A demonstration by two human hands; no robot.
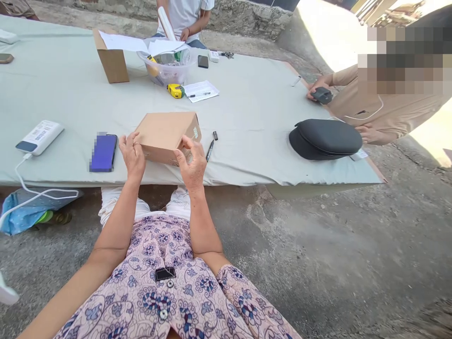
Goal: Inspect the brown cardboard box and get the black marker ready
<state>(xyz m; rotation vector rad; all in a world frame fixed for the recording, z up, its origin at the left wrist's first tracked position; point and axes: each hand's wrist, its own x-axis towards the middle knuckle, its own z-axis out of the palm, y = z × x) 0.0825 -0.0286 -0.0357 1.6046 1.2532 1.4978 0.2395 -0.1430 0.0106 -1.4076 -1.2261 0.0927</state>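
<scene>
A brown cardboard box rests on the cloth-covered table in front of me, its broad face up. My left hand grips its left front corner, with the thumb side against the cardboard. At the right front corner, my right hand pinches the edge between thumb and fingers. Just right of the box lies a black marker, its cap off beside it. A phone with a blue screen lies left of my left hand.
A white power bank with a cable sits at left. Farther back stand an open carton, a plastic basin, a yellow tape measure and paper. A black case lies at right; people are at the far and right edges.
</scene>
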